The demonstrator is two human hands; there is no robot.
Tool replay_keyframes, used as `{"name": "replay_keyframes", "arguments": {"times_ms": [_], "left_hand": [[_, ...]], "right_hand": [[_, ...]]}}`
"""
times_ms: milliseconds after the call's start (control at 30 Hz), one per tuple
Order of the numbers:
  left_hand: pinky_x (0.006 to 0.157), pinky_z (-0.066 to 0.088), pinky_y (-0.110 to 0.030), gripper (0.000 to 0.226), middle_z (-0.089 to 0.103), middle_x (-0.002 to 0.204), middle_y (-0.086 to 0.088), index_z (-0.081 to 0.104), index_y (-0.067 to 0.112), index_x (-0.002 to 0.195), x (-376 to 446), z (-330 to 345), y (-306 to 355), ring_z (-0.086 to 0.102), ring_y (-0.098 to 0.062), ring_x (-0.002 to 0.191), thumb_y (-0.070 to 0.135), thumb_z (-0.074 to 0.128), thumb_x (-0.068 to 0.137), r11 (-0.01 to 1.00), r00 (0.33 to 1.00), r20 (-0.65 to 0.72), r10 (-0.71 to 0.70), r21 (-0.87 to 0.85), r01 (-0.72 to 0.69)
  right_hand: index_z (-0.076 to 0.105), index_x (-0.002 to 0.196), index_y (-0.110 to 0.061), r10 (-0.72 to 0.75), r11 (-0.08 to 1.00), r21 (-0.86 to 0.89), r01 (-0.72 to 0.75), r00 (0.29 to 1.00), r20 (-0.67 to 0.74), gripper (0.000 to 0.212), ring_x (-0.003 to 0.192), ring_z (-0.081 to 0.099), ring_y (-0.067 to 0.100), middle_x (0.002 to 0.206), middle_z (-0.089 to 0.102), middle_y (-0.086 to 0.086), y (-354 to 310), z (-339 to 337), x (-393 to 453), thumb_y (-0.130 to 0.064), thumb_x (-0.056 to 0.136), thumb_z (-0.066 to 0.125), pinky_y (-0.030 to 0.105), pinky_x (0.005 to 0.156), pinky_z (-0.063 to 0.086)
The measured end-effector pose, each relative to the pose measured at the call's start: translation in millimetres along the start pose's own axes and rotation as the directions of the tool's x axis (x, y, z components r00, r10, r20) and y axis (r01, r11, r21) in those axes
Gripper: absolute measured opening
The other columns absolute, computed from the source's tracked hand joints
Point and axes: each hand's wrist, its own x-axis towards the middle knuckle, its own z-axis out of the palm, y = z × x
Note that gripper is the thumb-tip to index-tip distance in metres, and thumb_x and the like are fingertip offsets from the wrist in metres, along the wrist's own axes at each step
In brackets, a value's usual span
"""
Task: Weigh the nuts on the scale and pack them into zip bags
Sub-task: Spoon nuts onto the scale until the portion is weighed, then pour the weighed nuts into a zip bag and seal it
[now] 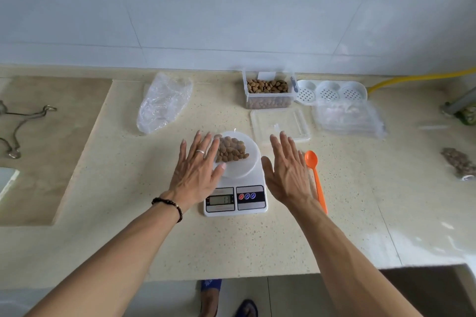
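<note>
Your counter (257, 244) runs wide under you, its front edge close to your body, and a long stretch of bare stone lies between that edge and the scale. On the far left a sunken panel (46, 151) cuts into the top, its rim running just left of your left forearm.

Your left hand (198, 169) is spread flat, fingers straight, gripping nothing; its fingertips overlap the left side of the round white plate (251, 164) from this view, though I cannot tell if they touch it. Your right hand (288, 172) is flat and open as well, holding nothing, hovering just right of the scale (235, 193) and well short of the wall.

The scale sits mid-counter with its display facing you; the digits are too blurred to read. The nuts (231, 153) lie heaped on the plate, towards its left half.

Behind, against the wall, a clear box (269, 95) holds more nuts, and its lid (280, 123) lies flat just in front of it. A stack of zip bags (347, 118) rests right of the lid. A crumpled clear bag (164, 101) lies back left, well apart from the scale. An orange spoon (315, 175) lies just right of your right hand, bowl pointing away from you.
</note>
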Motion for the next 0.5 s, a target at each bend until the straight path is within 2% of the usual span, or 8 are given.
{"name": "replay_keyframes", "arguments": {"times_ms": [133, 233, 300, 400, 500], "left_hand": [[0.119, 0.003, -0.054, 0.076, 0.015, 0.161, -0.01, 0.02, 0.011, 0.153, 48.5, -3.2, 15.3, 0.002, -0.027, 0.149, 0.054, 0.008, 0.09, 0.996, 0.996, 0.028, 0.088, -0.018, -0.088], [0.117, 0.009, -0.056, 0.071, 0.026, 0.157, -0.011, 0.027, 0.009, 0.15, 83.4, -0.4, 30.3, 0.012, -0.029, 0.148, 0.048, 0.014, 0.093, 0.985, 0.984, 0.047, 0.171, -0.005, -0.171], [0.118, 0.005, -0.055, 0.063, 0.023, 0.159, -0.009, 0.021, 0.01, 0.152, 103.6, 3.0, 40.3, 0.01, -0.027, 0.149, 0.044, 0.025, 0.099, 0.976, 0.972, 0.089, 0.217, -0.009, -0.217], [0.119, 0.002, -0.052, 0.062, 0.017, 0.16, -0.007, 0.015, 0.013, 0.153, 128.0, 6.2, 54.0, 0.01, -0.024, 0.149, 0.041, 0.032, 0.101, 0.964, 0.952, 0.152, 0.266, -0.028, -0.265], [0.12, 0.007, -0.05, 0.064, 0.021, 0.159, -0.009, 0.015, 0.014, 0.153, 144.4, 11.2, 61.5, 0.021, -0.024, 0.145, 0.04, 0.037, 0.099, 0.955, 0.939, 0.174, 0.298, -0.055, -0.293]], "right_hand": [[0.014, 0.155, -0.02, 0.146, 0.979, 0.148, -0.139, 0.989, -0.038, 0.059, 0.15, 0.012, 0.025, 0.163, 0.006, 0.008, 13.1, -7.5, 14.5, -0.04, 0.103, 0.033, 0.041, 0.119, 0.013], [0.021, 0.152, -0.019, 0.295, 0.899, 0.351, -0.261, 0.954, -0.046, 0.057, 0.14, 0.031, 0.033, 0.159, 0.02, 0.013, 25.0, -6.9, 24.8, -0.035, 0.101, 0.041, 0.046, 0.109, 0.032], [0.024, 0.15, -0.019, 0.406, 0.803, 0.481, -0.352, 0.914, -0.008, 0.057, 0.133, 0.04, 0.034, 0.152, 0.03, 0.013, 31.9, -5.5, 31.3, -0.033, 0.099, 0.044, 0.047, 0.105, 0.039], [0.026, 0.15, -0.016, 0.533, 0.627, 0.621, -0.471, 0.841, 0.099, 0.059, 0.121, 0.051, 0.026, 0.14, 0.046, 0.012, 39.1, -5.7, 41.4, -0.03, 0.097, 0.047, 0.04, 0.099, 0.043], [0.033, 0.146, -0.008, 0.582, 0.401, 0.746, -0.532, 0.777, 0.242, 0.061, 0.101, 0.064, 0.024, 0.112, 0.063, 0.007, 43.8, 0.7, 51.4, -0.027, 0.092, 0.055, 0.041, 0.09, 0.053]]}}
